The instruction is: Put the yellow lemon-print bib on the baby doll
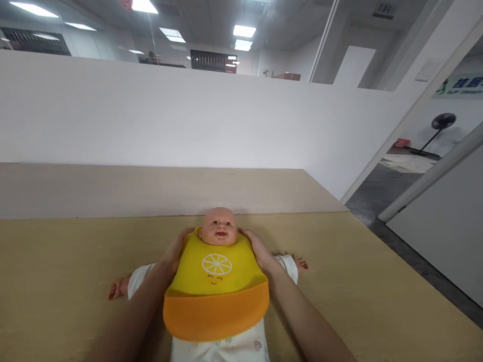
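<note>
A baby doll (219, 224) lies on its back on the table, its arms spread out to both sides. Over its chest is a yellow bib (192, 269) with a white citrus slice, a smiling face and an orange catch pocket at the bottom. My left hand (180, 251) is closed at the bib's upper left edge, beside the doll's neck. At the upper right edge, my right hand (259, 250) holds the bib in the same way. Most fingertips are hidden behind the bib and neck, so the neck fastening cannot be seen. White printed clothing shows below the pocket.
The wooden table (75, 251) meets a raised board (151, 188) along its back. Behind it stands a white wall (169, 115) with glass above. To the right are a doorway, a white door (445, 221) and a black standing fan (443, 121).
</note>
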Demonstrator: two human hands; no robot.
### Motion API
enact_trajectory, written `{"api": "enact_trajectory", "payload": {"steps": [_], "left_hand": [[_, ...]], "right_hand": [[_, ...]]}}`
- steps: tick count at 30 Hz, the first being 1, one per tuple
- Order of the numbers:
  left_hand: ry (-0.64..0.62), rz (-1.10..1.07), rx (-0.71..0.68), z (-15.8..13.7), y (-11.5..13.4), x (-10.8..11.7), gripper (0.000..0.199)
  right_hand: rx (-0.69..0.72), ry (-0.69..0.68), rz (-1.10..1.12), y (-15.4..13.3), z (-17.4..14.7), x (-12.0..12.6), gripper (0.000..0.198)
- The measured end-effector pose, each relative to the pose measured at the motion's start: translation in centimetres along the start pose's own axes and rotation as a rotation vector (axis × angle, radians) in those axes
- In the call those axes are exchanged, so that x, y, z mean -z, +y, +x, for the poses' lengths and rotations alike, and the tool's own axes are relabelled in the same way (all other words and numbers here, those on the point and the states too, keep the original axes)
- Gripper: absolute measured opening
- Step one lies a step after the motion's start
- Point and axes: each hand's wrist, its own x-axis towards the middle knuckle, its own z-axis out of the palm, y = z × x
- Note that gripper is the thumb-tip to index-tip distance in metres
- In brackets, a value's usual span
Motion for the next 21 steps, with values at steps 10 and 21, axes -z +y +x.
{"api": "enact_trajectory", "payload": {"steps": [10, 21], "left_hand": [[-0.058, -0.047, 0.001, 0.0, -0.5, 0.0, 0.051], [-0.101, -0.039, -0.308, 2.1, -1.1, 1.2, 0.073]], "right_hand": [[0.024, -0.082, 0.066, 0.3, 1.9, 0.9, 0.026], [0.264, 0.001, -0.181, -0.1, 4.7, 0.4, 0.014]]}}
